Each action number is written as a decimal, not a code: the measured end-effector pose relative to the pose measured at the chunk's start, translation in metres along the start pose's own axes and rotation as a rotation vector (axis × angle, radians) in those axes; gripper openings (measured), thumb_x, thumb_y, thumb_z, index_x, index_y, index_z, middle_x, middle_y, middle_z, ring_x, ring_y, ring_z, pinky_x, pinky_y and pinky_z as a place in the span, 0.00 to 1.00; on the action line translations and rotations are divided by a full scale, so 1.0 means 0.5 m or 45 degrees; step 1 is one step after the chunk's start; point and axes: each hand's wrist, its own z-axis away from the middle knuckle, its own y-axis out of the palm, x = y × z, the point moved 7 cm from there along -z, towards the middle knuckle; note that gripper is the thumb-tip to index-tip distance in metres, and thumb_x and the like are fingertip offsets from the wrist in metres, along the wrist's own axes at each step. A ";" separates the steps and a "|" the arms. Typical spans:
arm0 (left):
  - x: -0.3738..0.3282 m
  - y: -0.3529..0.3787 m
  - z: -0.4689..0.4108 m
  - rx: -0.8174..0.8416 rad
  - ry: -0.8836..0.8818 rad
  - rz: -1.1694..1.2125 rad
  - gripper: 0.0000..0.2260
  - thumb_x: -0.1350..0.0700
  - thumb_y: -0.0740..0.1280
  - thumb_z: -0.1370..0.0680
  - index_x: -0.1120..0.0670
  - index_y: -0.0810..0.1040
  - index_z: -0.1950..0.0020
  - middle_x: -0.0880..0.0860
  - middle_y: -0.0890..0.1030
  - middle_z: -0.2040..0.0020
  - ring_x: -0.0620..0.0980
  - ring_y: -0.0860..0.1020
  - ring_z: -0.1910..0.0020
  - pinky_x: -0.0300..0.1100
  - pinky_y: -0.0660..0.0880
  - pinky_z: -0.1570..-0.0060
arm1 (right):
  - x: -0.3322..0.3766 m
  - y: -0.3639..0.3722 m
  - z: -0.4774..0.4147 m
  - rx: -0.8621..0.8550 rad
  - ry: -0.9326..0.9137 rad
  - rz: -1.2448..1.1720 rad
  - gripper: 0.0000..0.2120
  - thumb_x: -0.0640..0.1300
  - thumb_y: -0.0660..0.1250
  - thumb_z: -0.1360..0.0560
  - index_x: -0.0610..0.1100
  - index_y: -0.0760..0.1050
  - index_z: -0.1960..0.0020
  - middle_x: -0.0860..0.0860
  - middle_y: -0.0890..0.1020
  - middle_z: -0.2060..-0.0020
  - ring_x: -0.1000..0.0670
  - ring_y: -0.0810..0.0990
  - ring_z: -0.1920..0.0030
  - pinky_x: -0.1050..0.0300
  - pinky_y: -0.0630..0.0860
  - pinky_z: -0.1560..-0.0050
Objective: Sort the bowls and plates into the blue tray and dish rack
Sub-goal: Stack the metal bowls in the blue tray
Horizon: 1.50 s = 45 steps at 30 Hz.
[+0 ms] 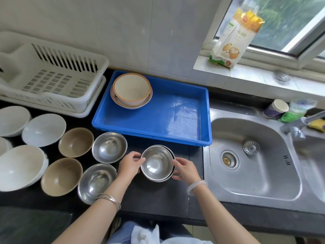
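While the left hand point(131, 163) and right hand point(186, 169) pinch opposite rims of the nested steel bowls point(157, 162) low over the tabletop point(158, 196), near the blue tray point(153, 110), slick metal could slip, or the under-bowl could drop loose.

Four steel bowls point(109, 147), two brown bowls point(76, 142), four white bowls point(44, 129), one blue tray point(175, 120), one rack point(52, 81).

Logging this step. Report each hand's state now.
Left hand: closed on the steel bowl stack, left rim.
Right hand: closed on the same stack, right rim.
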 end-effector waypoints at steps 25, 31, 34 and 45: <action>-0.307 0.041 -0.128 0.221 0.232 0.338 0.12 0.55 0.62 0.21 0.58 0.73 0.39 0.56 0.77 0.44 0.53 0.77 0.51 0.47 0.78 0.54 | 0.293 -0.056 -0.108 -0.256 -0.214 -0.216 0.06 0.42 0.65 0.24 0.41 0.78 0.53 0.45 0.79 0.59 0.46 0.82 0.67 0.61 0.79 0.69; -0.306 0.090 -0.202 0.167 0.024 0.458 0.09 0.56 0.60 0.20 0.55 0.72 0.41 0.56 0.75 0.43 0.57 0.77 0.47 0.45 0.77 0.64 | 0.321 -0.066 -0.216 -0.224 -0.158 -0.143 0.06 0.42 0.64 0.23 0.40 0.78 0.52 0.47 0.80 0.61 0.48 0.82 0.68 0.61 0.80 0.69; -0.299 0.106 -0.239 0.104 0.001 0.466 0.06 0.57 0.59 0.20 0.53 0.71 0.43 0.54 0.74 0.44 0.57 0.76 0.44 0.45 0.76 0.65 | 0.332 -0.066 -0.262 -0.224 -0.136 -0.067 0.07 0.42 0.64 0.23 0.40 0.78 0.51 0.46 0.79 0.61 0.47 0.80 0.68 0.61 0.81 0.69; -0.293 0.128 -0.320 0.011 0.026 0.710 0.06 0.57 0.60 0.20 0.56 0.76 0.49 0.55 0.78 0.50 0.53 0.77 0.49 0.41 0.77 0.59 | 0.352 -0.061 -0.365 -0.182 -0.102 -0.071 0.14 0.44 0.63 0.23 0.38 0.75 0.40 0.43 0.78 0.52 0.43 0.80 0.59 0.50 0.81 0.52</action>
